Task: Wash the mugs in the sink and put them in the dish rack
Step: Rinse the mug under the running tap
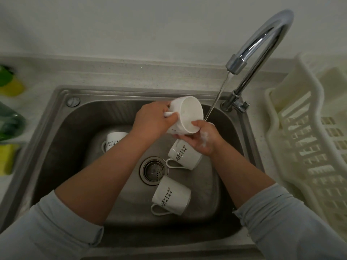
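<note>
I hold a white mug (189, 111) tilted over the steel sink (62, 117), its mouth facing right toward the running water. My left hand (152, 121) grips the mug by its handle. My right hand (202, 137), soapy, holds the mug's lower rim, thumb inside and fingers under it. Three more white mugs with black lettering lie on their sides in the basin: one at left (112, 142) partly hidden by my left forearm, one under my right hand (183, 156), one near the front (170, 196). The cream dish rack (308, 139) stands to the right.
The chrome faucet (262, 44) arches over the sink's back right corner, and its stream (217, 98) falls just right of the held mug. The drain strainer (153, 170) sits mid-basin. Green and yellow sponges (9, 85) and a green bottle (9, 122) lie on the left counter.
</note>
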`<action>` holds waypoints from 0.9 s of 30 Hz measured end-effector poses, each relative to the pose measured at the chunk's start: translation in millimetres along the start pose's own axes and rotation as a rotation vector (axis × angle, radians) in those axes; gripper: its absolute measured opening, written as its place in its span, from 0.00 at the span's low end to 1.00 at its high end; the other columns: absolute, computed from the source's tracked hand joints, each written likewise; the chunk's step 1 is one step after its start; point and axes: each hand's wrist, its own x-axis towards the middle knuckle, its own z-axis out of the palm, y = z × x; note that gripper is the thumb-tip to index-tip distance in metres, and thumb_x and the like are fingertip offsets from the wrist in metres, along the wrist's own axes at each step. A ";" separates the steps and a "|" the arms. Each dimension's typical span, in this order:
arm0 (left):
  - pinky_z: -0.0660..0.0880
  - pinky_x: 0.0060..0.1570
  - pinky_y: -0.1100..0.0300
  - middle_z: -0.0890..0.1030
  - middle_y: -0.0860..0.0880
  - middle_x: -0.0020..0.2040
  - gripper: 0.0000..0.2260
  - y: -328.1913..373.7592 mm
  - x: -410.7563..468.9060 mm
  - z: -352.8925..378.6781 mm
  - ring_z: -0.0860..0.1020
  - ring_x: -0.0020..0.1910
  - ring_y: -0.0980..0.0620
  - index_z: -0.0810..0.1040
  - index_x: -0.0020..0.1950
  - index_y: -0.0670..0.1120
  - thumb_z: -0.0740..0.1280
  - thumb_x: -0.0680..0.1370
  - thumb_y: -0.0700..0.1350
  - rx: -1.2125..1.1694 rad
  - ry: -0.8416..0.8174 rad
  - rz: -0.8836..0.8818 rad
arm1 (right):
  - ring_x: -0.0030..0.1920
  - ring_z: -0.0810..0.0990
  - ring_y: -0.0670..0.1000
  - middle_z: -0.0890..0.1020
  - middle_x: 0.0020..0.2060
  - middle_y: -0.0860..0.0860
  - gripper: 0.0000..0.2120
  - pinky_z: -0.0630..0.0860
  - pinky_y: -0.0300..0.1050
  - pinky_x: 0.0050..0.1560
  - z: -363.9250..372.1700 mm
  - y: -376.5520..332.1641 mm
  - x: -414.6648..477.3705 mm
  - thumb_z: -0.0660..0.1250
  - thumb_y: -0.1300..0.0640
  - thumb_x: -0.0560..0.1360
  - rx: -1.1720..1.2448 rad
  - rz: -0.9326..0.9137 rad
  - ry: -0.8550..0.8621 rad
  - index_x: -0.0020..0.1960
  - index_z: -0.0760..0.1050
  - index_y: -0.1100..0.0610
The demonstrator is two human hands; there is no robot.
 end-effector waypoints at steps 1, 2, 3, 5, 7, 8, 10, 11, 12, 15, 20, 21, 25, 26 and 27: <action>0.68 0.46 0.61 0.80 0.48 0.58 0.13 1.8 -0.9 -1.5 0.77 0.52 0.49 0.81 0.50 0.44 0.63 0.77 0.51 -0.002 -0.039 -0.031 | 0.56 0.76 0.66 0.72 0.61 0.65 0.20 0.82 0.56 0.43 -2.9 0.8 -2.0 0.56 0.63 0.78 -0.035 0.015 0.013 0.69 0.60 0.63; 0.71 0.49 0.59 0.81 0.46 0.56 0.14 3.9 -1.9 -2.4 0.78 0.52 0.48 0.81 0.55 0.44 0.63 0.77 0.52 -0.016 -0.079 -0.066 | 0.56 0.76 0.66 0.73 0.61 0.65 0.19 0.82 0.55 0.44 -6.1 1.5 -4.0 0.56 0.62 0.78 -0.075 0.035 0.027 0.68 0.61 0.62; 0.74 0.52 0.56 0.81 0.45 0.55 0.16 5.6 -2.6 -2.6 0.78 0.52 0.48 0.80 0.58 0.44 0.63 0.78 0.52 -0.034 -0.122 -0.103 | 0.55 0.77 0.66 0.74 0.59 0.64 0.18 0.81 0.55 0.47 -9.7 2.0 -5.6 0.56 0.61 0.78 -0.120 0.058 0.043 0.67 0.62 0.62; 0.76 0.54 0.51 0.81 0.44 0.54 0.17 9.0 -3.2 -1.8 0.79 0.51 0.46 0.79 0.60 0.44 0.62 0.78 0.53 -0.077 -0.204 -0.180 | 0.50 0.79 0.64 0.77 0.54 0.63 0.17 0.79 0.56 0.51 -17.0 2.8 -7.9 0.56 0.59 0.78 -0.227 0.104 0.083 0.66 0.63 0.61; 0.77 0.54 0.49 0.82 0.42 0.51 0.17 11.7 -2.8 -0.5 0.81 0.48 0.45 0.79 0.56 0.42 0.62 0.78 0.53 -0.113 -0.270 -0.244 | 0.48 0.80 0.64 0.79 0.51 0.63 0.17 0.79 0.53 0.45 -22.7 3.7 -10.8 0.55 0.57 0.78 -0.332 0.149 0.126 0.65 0.65 0.60; 0.77 0.54 0.49 0.82 0.41 0.49 0.17 12.4 -2.8 0.1 0.81 0.47 0.44 0.79 0.54 0.41 0.62 0.78 0.53 -0.133 -0.300 -0.273 | 0.48 0.80 0.63 0.79 0.52 0.63 0.17 0.79 0.52 0.41 -25.2 4.5 -11.9 0.55 0.56 0.78 -0.362 0.168 0.138 0.65 0.65 0.60; 0.77 0.53 0.47 0.81 0.40 0.47 0.18 12.3 -2.7 1.6 0.81 0.46 0.42 0.78 0.53 0.37 0.63 0.78 0.53 -0.200 -0.353 -0.319 | 0.48 0.80 0.63 0.79 0.54 0.64 0.18 0.77 0.50 0.38 -30.0 5.9 -14.5 0.55 0.55 0.78 -0.399 0.203 0.148 0.66 0.65 0.59; 0.78 0.52 0.46 0.80 0.39 0.45 0.19 11.7 -2.6 2.4 0.81 0.45 0.42 0.77 0.54 0.36 0.63 0.78 0.52 -0.253 -0.370 -0.346 | 0.48 0.80 0.63 0.79 0.54 0.64 0.18 0.77 0.50 0.39 -32.3 6.8 -15.4 0.54 0.54 0.78 -0.413 0.219 0.147 0.66 0.65 0.59; 0.79 0.51 0.47 0.80 0.39 0.45 0.20 10.9 -2.2 3.1 0.80 0.44 0.42 0.77 0.54 0.35 0.64 0.78 0.52 -0.307 -0.383 -0.378 | 0.49 0.80 0.63 0.78 0.55 0.63 0.19 0.77 0.51 0.40 -34.9 8.0 -15.7 0.54 0.53 0.78 -0.423 0.227 0.146 0.66 0.64 0.58; 0.81 0.45 0.54 0.79 0.37 0.54 0.19 6.0 -0.2 3.7 0.79 0.41 0.46 0.75 0.59 0.35 0.65 0.78 0.50 -0.407 -0.449 -0.448 | 0.52 0.78 0.65 0.76 0.58 0.62 0.21 0.77 0.53 0.42 -41.7 10.1 -16.4 0.56 0.52 0.76 -0.422 0.227 0.136 0.68 0.64 0.56; 0.80 0.33 0.61 0.77 0.43 0.62 0.19 -10.7 4.8 15.2 0.82 0.34 0.47 0.71 0.66 0.39 0.66 0.77 0.44 -0.733 -0.619 -0.603 | 0.55 0.73 0.64 0.73 0.58 0.59 0.21 0.70 0.63 0.59 -57.0 10.2 -21.8 0.56 0.49 0.74 -0.385 0.239 0.116 0.65 0.67 0.54; 0.80 0.33 0.60 0.78 0.43 0.61 0.18 -13.7 4.2 19.6 0.83 0.34 0.46 0.72 0.65 0.39 0.66 0.77 0.44 -0.792 -0.645 -0.632 | 0.58 0.72 0.64 0.72 0.59 0.60 0.21 0.69 0.64 0.60 -59.9 9.5 -23.1 0.56 0.47 0.74 -0.366 0.243 0.108 0.64 0.68 0.54; 0.80 0.47 0.49 0.81 0.41 0.57 0.05 -21.5 1.5 41.7 0.82 0.50 0.39 0.80 0.44 0.41 0.67 0.76 0.41 -0.978 -0.682 -0.690 | 0.60 0.72 0.63 0.74 0.61 0.57 0.24 0.71 0.66 0.58 -71.4 4.9 -27.1 0.60 0.37 0.72 -0.350 0.251 0.134 0.62 0.72 0.50; 0.80 0.48 0.47 0.81 0.41 0.56 0.09 -21.8 1.1 46.7 0.81 0.51 0.38 0.80 0.35 0.42 0.68 0.75 0.41 -1.015 -0.678 -0.704 | 0.61 0.72 0.63 0.74 0.61 0.57 0.27 0.71 0.67 0.58 -74.1 3.3 -27.3 0.61 0.34 0.71 -0.357 0.252 0.143 0.63 0.72 0.49; 0.80 0.48 0.47 0.81 0.41 0.55 0.14 -22.6 0.6 52.1 0.82 0.50 0.38 0.78 0.28 0.44 0.68 0.75 0.41 -1.047 -0.670 -0.709 | 0.61 0.72 0.64 0.73 0.62 0.57 0.29 0.70 0.68 0.58 -75.9 1.5 -27.6 0.62 0.32 0.69 -0.363 0.256 0.153 0.64 0.72 0.48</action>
